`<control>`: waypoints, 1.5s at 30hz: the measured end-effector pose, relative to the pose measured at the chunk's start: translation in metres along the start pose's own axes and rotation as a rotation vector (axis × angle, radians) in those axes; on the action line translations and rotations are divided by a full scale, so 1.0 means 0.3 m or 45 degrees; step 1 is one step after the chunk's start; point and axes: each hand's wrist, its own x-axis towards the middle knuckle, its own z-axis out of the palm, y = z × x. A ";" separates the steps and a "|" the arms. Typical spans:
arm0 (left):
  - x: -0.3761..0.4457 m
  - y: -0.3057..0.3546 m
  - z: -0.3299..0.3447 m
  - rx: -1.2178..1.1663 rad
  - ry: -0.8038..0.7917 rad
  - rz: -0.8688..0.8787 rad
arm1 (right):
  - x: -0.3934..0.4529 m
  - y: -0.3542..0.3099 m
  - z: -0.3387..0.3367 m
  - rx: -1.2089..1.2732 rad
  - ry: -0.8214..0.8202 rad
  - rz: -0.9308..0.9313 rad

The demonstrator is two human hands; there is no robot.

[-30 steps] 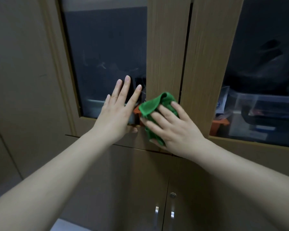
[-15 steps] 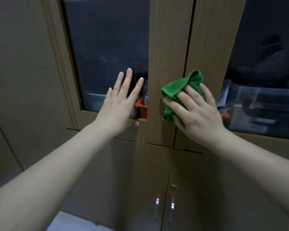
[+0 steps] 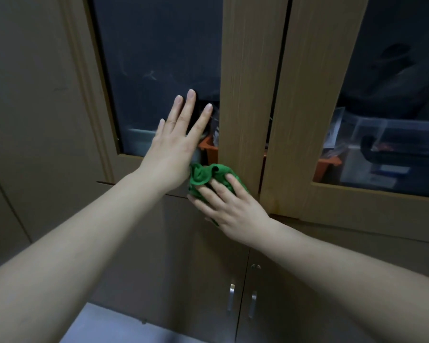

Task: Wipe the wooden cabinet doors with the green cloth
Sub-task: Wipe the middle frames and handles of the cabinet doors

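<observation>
We seem to be in an office or storage room — we cannot tell which. A tall wood-grain cabinet [image 3: 248, 95] with dark glass door panels [image 3: 159, 58] fills our view; behind the glass we see a clear plastic bin [image 3: 391, 134] and an orange tray [image 3: 328, 164]. Below are plain lower doors with small metal handles [image 3: 231, 297] and a keyhole lock [image 3: 255, 266] — beside a pale floor [image 3: 114, 328].

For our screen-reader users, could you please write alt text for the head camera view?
A right hand presses a green cloth against the bottom of a glass-paned wooden cabinet door, while the left hand rests flat on its glass.
</observation>
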 end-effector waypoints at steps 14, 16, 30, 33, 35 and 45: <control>-0.006 0.019 -0.024 0.077 -0.060 -0.045 | -0.144 0.107 -0.079 -0.084 -0.213 -0.016; -0.008 0.022 -0.027 0.081 -0.067 -0.053 | -0.187 0.128 -0.083 -0.074 -0.226 0.017; -0.022 0.049 -0.054 0.103 -0.074 -0.086 | -0.439 0.267 -0.077 -0.109 -0.162 0.054; -0.021 0.051 -0.049 0.122 -0.075 -0.095 | -0.503 0.315 -0.083 -0.077 -0.096 0.149; -0.018 0.052 -0.046 0.121 -0.071 -0.099 | -0.490 0.299 -0.089 -0.029 -0.103 0.262; -0.009 0.041 -0.023 0.088 -0.052 -0.102 | -0.054 0.076 -0.064 -0.049 -0.211 -0.160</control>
